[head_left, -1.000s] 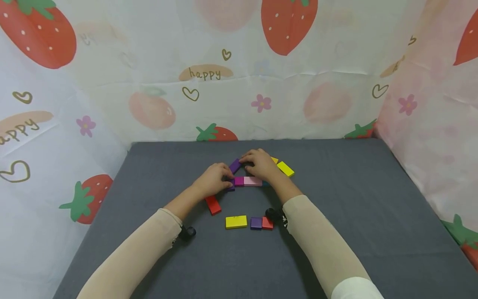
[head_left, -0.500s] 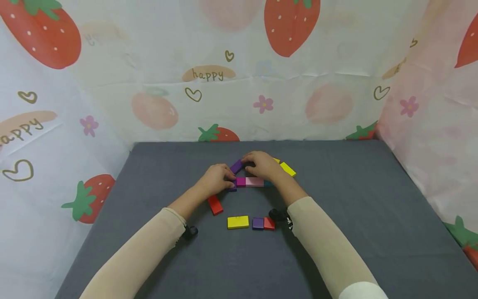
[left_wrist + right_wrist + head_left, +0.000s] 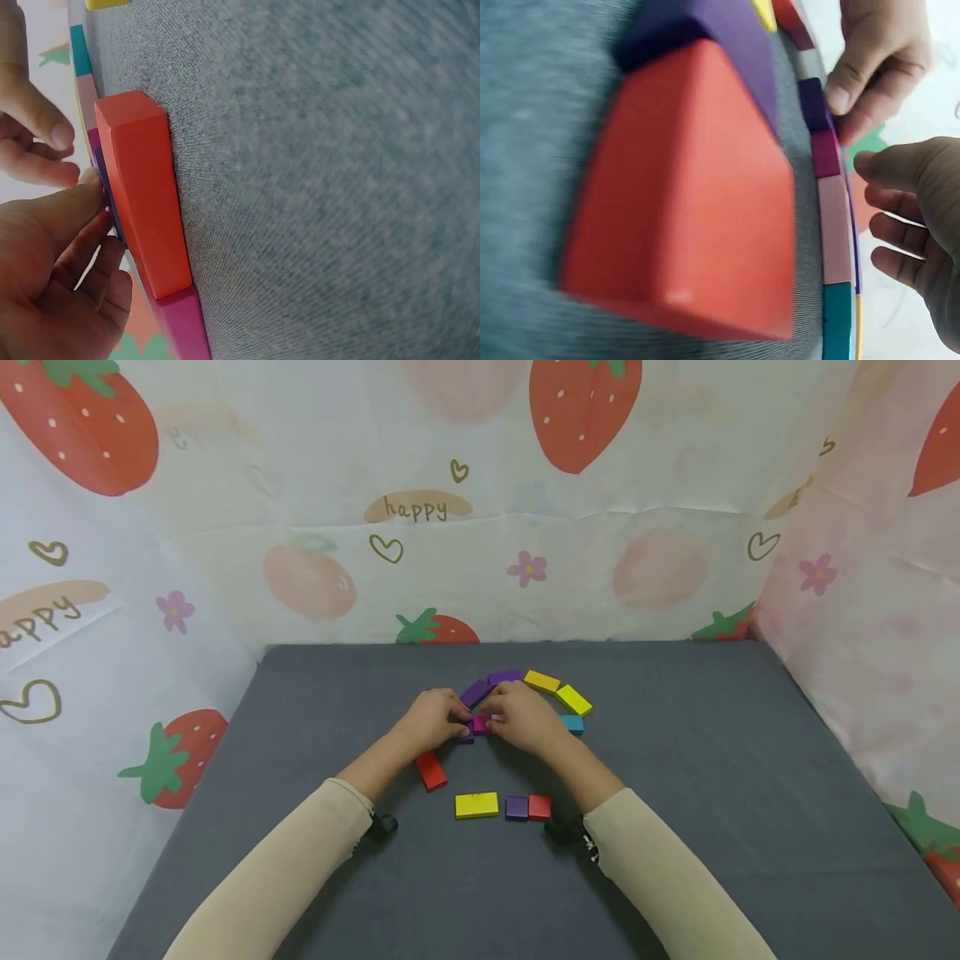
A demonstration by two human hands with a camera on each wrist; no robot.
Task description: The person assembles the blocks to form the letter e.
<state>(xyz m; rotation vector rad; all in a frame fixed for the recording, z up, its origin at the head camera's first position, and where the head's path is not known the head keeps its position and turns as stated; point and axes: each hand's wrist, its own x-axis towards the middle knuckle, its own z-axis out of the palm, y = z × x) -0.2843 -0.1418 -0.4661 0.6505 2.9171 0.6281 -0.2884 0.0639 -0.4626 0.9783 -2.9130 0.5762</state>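
Note:
My left hand (image 3: 431, 720) pinches a purple block (image 3: 813, 105) between thumb and fingers, at the left end of a straight row. Beside that block stands a magenta block (image 3: 481, 724), then a pink block (image 3: 835, 225) and a teal block (image 3: 572, 723). Just over the magenta and pink blocks is my right hand (image 3: 521, 718), fingers loosely bent with nothing between them; in the right wrist view its thumb tip is close to the magenta block. Behind the row curve two purple blocks (image 3: 476, 693) and two yellow blocks (image 3: 542, 682).
A red block (image 3: 431, 772) lies slanted below the left hand, touching a magenta block (image 3: 184, 322) in the left wrist view. Nearer the front are a yellow block (image 3: 476, 805) and a small purple block (image 3: 517, 808) touching a red one (image 3: 539, 807).
The right hand has come from the back purple blocks towards the front, over the row, uncovering the upper purple block and the teal block. The left hand has stayed at its purple block.

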